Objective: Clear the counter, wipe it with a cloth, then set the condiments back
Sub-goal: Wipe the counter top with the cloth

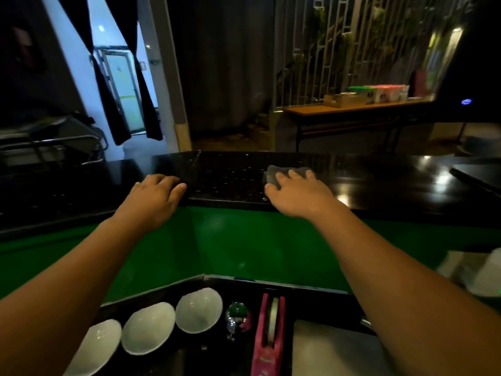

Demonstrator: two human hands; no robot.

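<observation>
Bowls [199,310] sit low, well beneath the grip. Fingers spread, right hand [295,191] presses grey cloth [272,175] flat on counter [230,180]; left hand [156,194] rests beside, empty. Keep pressure even, strokes overlapping.

We found no text, brand or number that we could read. Beyond the counter [379,185], the pale containers [379,93] carried dark square labels, too blurred for us to make out. Below the counter's near edge, the pink tape dispenser [268,335] bore faint marks near its base, also illegible. Beyond the counter's left end, the door [122,88] showed a small unreadable mark.
</observation>
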